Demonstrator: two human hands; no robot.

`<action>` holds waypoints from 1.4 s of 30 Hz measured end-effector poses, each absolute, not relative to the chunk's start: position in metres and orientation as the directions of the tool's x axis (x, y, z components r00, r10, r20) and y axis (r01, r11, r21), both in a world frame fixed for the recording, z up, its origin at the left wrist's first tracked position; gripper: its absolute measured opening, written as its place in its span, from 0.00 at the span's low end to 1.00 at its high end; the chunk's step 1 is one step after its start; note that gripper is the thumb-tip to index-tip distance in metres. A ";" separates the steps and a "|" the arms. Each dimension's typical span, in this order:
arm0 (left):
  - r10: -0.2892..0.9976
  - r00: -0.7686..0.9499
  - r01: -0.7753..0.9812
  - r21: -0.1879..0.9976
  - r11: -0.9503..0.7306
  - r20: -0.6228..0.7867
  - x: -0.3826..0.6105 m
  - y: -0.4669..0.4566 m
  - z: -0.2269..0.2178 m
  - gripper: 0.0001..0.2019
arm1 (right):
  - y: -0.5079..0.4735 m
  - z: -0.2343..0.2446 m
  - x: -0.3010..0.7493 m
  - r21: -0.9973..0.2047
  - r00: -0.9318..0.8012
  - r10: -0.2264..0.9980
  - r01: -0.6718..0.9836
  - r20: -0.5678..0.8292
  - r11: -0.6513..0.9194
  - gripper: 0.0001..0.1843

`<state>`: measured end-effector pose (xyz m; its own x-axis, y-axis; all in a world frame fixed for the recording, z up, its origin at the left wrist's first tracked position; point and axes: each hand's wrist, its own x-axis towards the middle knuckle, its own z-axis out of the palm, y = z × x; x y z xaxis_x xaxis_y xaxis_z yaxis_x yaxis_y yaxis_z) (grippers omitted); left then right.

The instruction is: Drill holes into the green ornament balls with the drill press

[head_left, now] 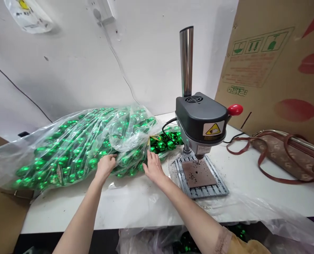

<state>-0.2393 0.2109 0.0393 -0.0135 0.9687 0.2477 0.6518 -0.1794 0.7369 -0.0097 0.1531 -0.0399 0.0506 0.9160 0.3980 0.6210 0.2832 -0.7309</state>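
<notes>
A large clear plastic bag (67, 141) stuffed with shiny green balls lies across the white table (67, 208). My left hand (106, 165) curls its fingers into the plastic at the bag's front edge. My right hand (153, 165) rests with fingers stretched against the bag just below its tied neck (153, 138), where a yellow tie shows. More green balls (167, 141) lie past the tie, beside the drill press.
A small grey bench drill press (201, 123) with a red knob stands right of my hands, over a slotted base plate (199, 176). A brown handbag (286, 151) lies at far right. Cardboard (273, 63) leans on the wall. Loose plastic sheeting (265, 215) drapes the table's front.
</notes>
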 end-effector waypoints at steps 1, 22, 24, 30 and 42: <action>0.941 -0.066 0.634 0.742 -0.218 0.333 -0.230 0.197 0.042 0.09 | 0.148 -0.038 -0.009 -0.712 0.037 0.907 0.633 0.418 0.302 0.33; 0.721 0.513 0.718 0.227 -0.658 0.466 0.029 0.193 -0.041 0.12 | -0.068 -0.015 0.253 -0.439 0.112 0.667 0.829 0.736 0.346 0.08; 0.723 0.514 0.719 0.228 -0.657 0.461 0.032 0.195 -0.044 0.10 | -0.068 -0.008 0.261 -0.507 0.219 0.673 0.820 0.707 0.266 0.08; 0.710 0.492 0.677 0.291 -0.676 0.503 0.017 0.184 -0.033 0.18 | -0.055 0.014 0.265 -0.546 0.291 0.618 0.792 0.730 0.272 0.08; 0.951 0.294 -0.527 0.814 0.246 -0.098 0.024 0.095 -0.008 0.24 | -0.003 0.097 0.266 -0.712 0.487 0.526 0.559 0.697 0.425 0.10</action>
<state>0.0240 0.0953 -0.0076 0.2942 0.9508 -0.0975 -0.5266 0.2464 0.8136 0.2660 -0.0033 0.0968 0.4872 0.5258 0.6973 0.5592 0.4254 -0.7116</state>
